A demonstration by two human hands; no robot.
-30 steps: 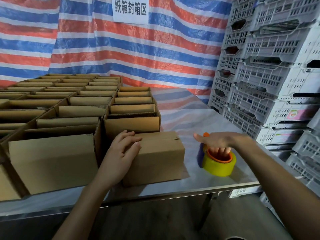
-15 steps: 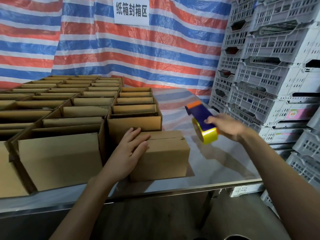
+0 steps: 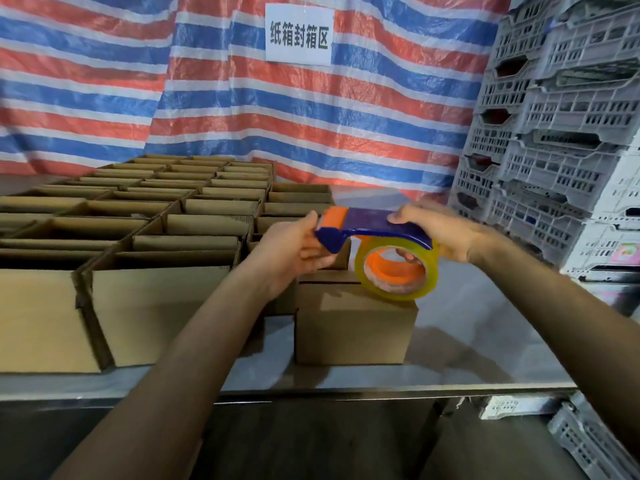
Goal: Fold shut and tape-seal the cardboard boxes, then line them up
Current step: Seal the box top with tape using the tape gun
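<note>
grips a blue-and-orange plastic tape dispenser (image 3: 374, 230) in the right hand (image 3: 446, 237), fingers curled through its yellowish clear tape roll (image 3: 398, 293); pinches its orange nose with the left hand (image 3: 294, 247). holds it over the small closed brown cardboard box (image 3: 353, 327) near the front edge of the grey metal tabletop (image 3: 467, 341). likely light, stiff, prone to sliding: best pressed flat on top.

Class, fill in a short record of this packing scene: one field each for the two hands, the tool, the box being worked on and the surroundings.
Left hand: grips the front end of the dispenser
Right hand: holds the dispenser at its roll, fingers in the core
Dispenser: held over the box
Box: flaps shut, on the table
Surroundings: open boxes left, crates right
</note>
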